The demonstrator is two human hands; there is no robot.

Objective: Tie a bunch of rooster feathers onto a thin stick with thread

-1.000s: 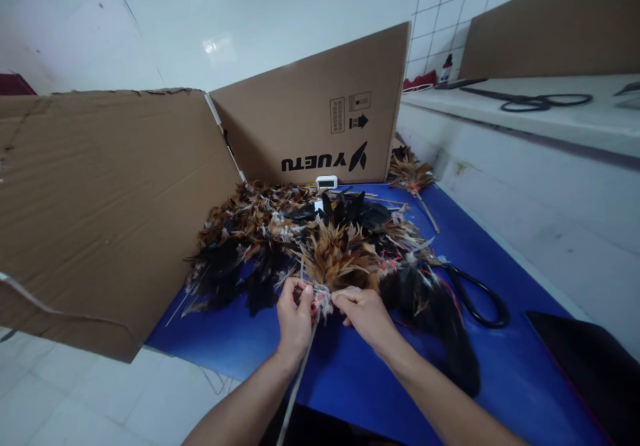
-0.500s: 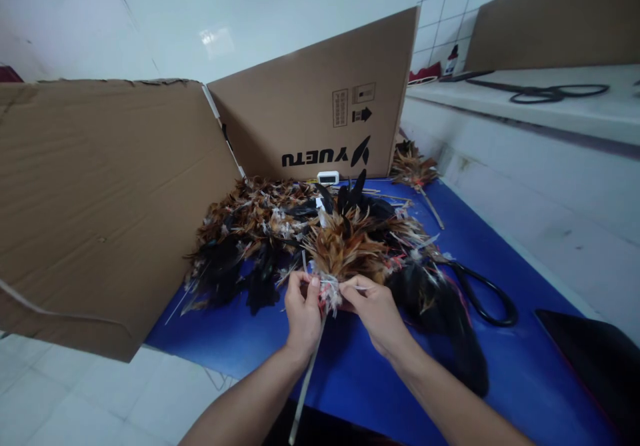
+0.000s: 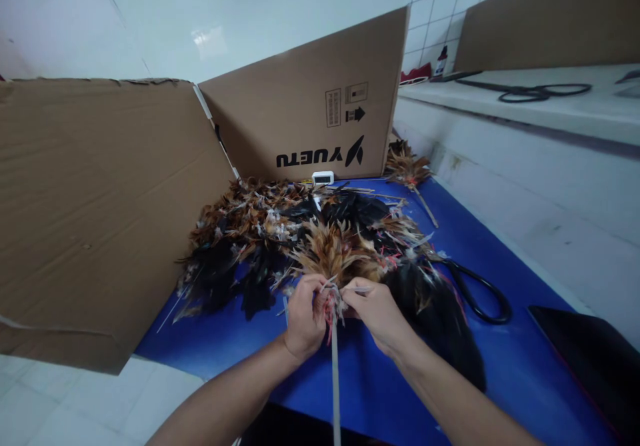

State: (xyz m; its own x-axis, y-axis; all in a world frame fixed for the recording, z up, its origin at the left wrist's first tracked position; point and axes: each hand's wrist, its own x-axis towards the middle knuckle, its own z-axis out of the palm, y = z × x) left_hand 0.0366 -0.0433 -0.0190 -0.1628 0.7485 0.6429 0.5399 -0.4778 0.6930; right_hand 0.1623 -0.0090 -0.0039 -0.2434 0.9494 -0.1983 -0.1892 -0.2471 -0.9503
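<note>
Head view: we hold one feather bundle (image 3: 334, 259) at the near edge of the blue counter (image 3: 500, 366). Our left hand (image 3: 303, 317) closes its grip on the bound base atop a pale stick (image 3: 334, 379); our right hand (image 3: 380, 314) pinches a thin tie there. Binding looks unfinished. Behind: a heap of loose feathers (image 3: 250, 233), brown and black, wispy; black scissors (image 3: 475, 293) toward the right edge; a cardboard box (image 3: 310, 106), stiff and matte, at the far edge.
</note>
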